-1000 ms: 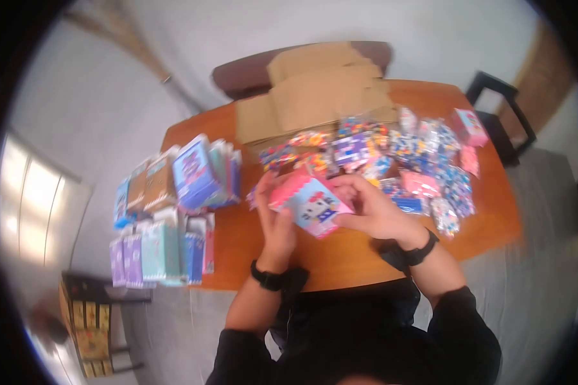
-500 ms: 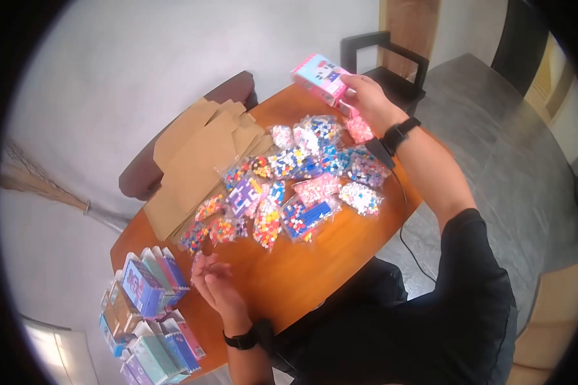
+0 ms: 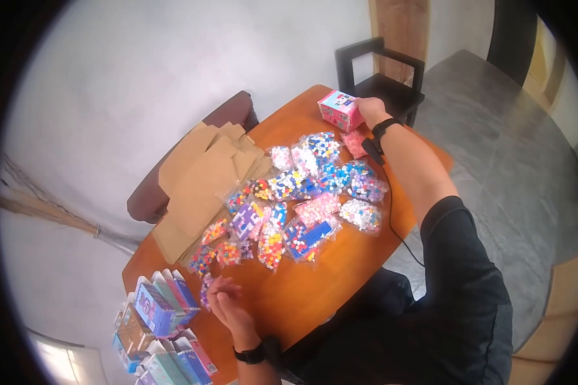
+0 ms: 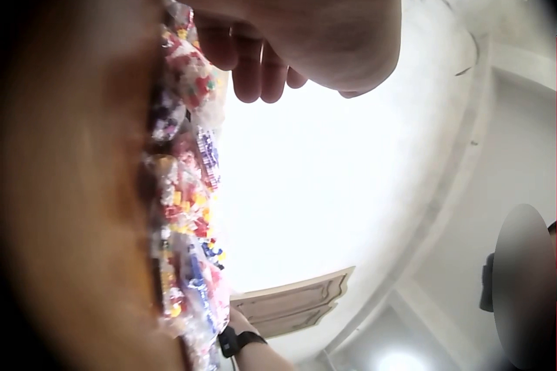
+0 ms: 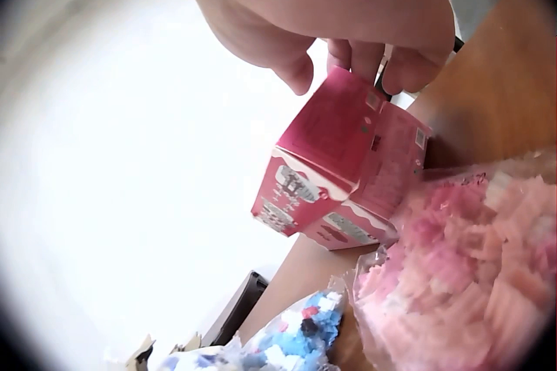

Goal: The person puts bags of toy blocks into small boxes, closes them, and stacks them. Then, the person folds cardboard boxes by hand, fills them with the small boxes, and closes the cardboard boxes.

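At the table's far right corner, my right hand (image 3: 370, 110) holds the end of a pink box (image 3: 340, 110) with a cartoon cat on its light-blue face. In the right wrist view, thumb and fingertips lie at the upper edges of the pink cardboard (image 5: 335, 132), where two barcoded panels show side by side. A bag of pink pieces (image 5: 466, 258) lies close by. My left hand (image 3: 231, 308) hovers low over the near left of the table, fingers loosely bent and holding nothing. Beside its fingertips is a small bag of purple pieces (image 3: 206, 292).
Clear bags of coloured bricks (image 3: 302, 192) cover the table's middle. Flattened brown cardboard (image 3: 202, 183) lies along the far edge. Opened printed boxes (image 3: 164, 308) stand at the left end. A black chair (image 3: 382, 80) is beyond the right corner. A cable (image 3: 395, 224) trails from my right wrist.
My right hand has carried the cat box from in front of me to the far right corner and lowered it there. My left hand has let go of it. The head view has turned right.
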`<state>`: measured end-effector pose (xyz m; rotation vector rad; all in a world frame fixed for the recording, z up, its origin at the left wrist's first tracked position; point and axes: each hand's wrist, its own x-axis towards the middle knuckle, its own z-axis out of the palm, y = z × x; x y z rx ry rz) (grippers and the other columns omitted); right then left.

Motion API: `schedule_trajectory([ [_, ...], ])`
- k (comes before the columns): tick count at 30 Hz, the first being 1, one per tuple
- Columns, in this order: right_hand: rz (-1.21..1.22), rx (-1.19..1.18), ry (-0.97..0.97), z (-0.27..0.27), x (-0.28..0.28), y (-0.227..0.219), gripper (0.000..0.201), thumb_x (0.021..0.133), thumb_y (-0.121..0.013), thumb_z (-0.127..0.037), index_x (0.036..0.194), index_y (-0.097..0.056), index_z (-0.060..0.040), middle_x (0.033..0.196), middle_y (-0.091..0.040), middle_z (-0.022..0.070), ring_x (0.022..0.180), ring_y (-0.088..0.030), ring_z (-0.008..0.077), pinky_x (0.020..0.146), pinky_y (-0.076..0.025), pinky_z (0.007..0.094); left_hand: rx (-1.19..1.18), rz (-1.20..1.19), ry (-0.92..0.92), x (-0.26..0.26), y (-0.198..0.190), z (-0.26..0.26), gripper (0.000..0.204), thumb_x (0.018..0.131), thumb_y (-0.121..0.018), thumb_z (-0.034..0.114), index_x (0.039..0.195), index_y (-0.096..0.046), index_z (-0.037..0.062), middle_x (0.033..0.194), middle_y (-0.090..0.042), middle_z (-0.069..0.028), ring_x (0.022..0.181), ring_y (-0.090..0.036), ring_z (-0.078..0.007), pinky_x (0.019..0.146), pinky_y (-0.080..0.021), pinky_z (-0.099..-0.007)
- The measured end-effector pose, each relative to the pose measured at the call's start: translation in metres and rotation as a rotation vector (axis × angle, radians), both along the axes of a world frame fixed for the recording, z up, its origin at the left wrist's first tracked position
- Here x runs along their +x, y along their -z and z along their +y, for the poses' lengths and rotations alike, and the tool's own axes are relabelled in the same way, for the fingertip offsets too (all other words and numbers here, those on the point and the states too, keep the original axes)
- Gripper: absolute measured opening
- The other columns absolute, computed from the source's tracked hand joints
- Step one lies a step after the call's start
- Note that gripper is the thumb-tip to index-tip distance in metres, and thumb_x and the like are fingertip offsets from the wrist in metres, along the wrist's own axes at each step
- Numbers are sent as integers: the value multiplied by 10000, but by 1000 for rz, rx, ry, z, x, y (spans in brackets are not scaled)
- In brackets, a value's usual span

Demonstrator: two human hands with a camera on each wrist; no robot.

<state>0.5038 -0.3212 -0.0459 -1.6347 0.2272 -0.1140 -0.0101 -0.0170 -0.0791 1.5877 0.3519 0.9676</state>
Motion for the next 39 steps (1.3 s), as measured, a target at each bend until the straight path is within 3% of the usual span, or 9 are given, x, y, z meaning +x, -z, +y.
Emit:
schedule_trajectory([
  [5,-116,-46,-40,-10,22,27,508,846,-672,-371,1073,-686,83,1117,-688,261,1079,-664,370,908,-509,405,-38,-38,37,2,-1,-4,421,1032,-479,399,1215,-568,31,1051,-649,-74,824,-584,-123,722,-464,-269],
  [7,-194,-335,333,-3,15,14,555,796,-731,-434,1134,-685,4,1153,-680,229,1132,-636,363,960,-495,440,-41,-63,80,1,4,0,406,1030,-504,385,1211,-572,29,1050,-650,-72,837,-583,-118,723,-480,-267],
  [9,-289,-435,226,-2,6,-7,665,742,-788,-475,1262,-626,-93,1293,-610,175,1232,-561,353,1038,-444,438,-159,-48,71,1,3,-4,367,1031,-515,342,1210,-573,27,1058,-643,-67,872,-594,-126,761,-507,-267],
  [12,-757,-437,22,13,-19,-24,602,843,-762,-359,1253,-583,44,1307,-576,210,1230,-555,305,1045,-428,381,-73,-1,101,2,-2,-7,260,1002,-578,206,1180,-584,16,1112,-614,-44,976,-582,-121,807,-514,-274],
  [13,-666,-17,-208,33,-59,-35,540,919,-700,-278,1297,-528,66,1329,-568,189,1236,-550,260,1034,-433,357,-31,-39,122,2,-4,-7,275,997,-578,203,1201,-586,18,1114,-629,-53,960,-606,-131,831,-513,-277],
  [17,-525,401,-641,86,-226,-76,599,980,-587,-224,1462,-336,29,1378,-533,183,1226,-557,242,1023,-447,346,239,112,-62,-27,-63,-20,332,883,-729,179,1163,-603,52,1087,-647,-82,974,-623,-186,825,-494,-320],
  [20,-569,535,-988,108,-274,-61,643,961,-604,-252,1485,-321,-9,1386,-524,186,1137,-604,226,962,-470,323,897,312,-550,-71,-117,-21,418,775,-805,192,1131,-628,65,1119,-650,-116,1017,-627,-288,845,-491,-394],
  [26,-184,451,-1242,142,-333,-47,603,936,-646,-270,1433,-402,-32,1291,-600,151,929,-645,153,777,-474,260,919,876,-1251,-174,-122,14,522,700,-815,306,1149,-644,102,1262,-582,-113,1200,-518,-314,1030,-367,-509],
  [39,76,493,-1293,143,-334,-30,436,947,-630,-241,1304,-500,-28,1125,-657,98,811,-614,99,690,-422,221,868,987,-1250,-191,-93,4,436,775,-756,214,1188,-648,125,1274,-581,-59,1259,-500,-311,1085,-306,-567],
])
